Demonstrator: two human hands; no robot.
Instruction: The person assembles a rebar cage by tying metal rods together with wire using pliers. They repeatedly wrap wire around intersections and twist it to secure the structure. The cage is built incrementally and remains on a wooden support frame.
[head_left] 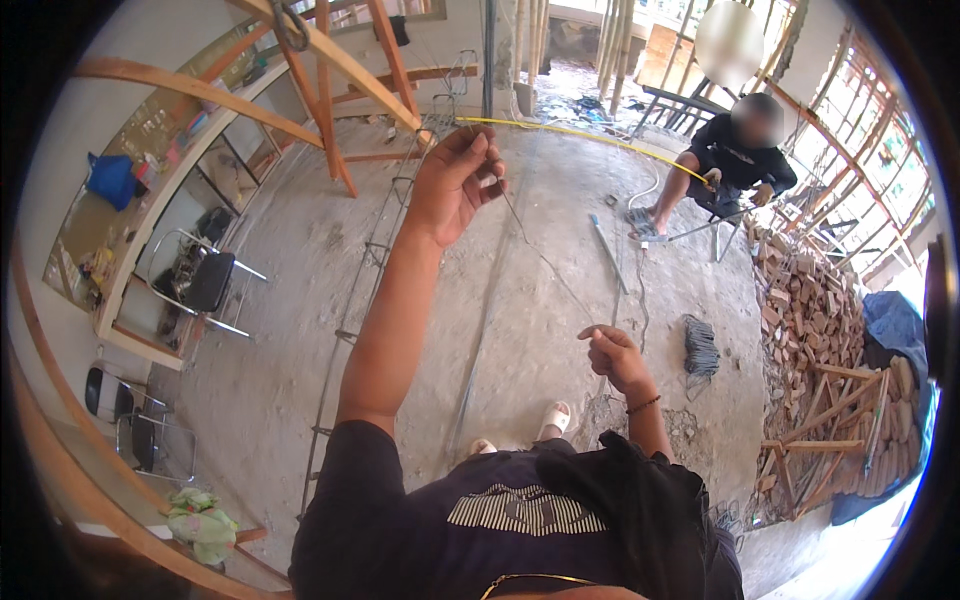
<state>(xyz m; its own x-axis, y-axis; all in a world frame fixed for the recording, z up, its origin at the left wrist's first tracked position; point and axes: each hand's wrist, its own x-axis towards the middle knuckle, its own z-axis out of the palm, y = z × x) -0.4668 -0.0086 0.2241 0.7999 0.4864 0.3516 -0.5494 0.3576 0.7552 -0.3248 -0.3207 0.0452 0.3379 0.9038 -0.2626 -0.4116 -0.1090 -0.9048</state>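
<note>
My left hand (462, 182) is raised ahead of me, its fingers pinched on a thin, slightly kinked wire (548, 262). The wire slants down to my right hand (618, 357), which is closed around its lower end. A yellow tape measure (600, 138) stretches from beside my left fingertips to a crouching co-worker's hand (712, 178); whether my left hand touches the tape I cannot tell. Behind my left forearm runs a long rebar frame with stirrups (375, 252). A dark bundle of wire ties (701, 346) lies on the floor right of my right hand.
Wooden scaffold beams (340, 70) stand at the upper left, with chairs (208, 282) along that wall. A brick pile (812, 310) and a timber frame (815, 445) occupy the right. Loose bars (608, 255) and a cable (643, 300) lie on the concrete floor (540, 330).
</note>
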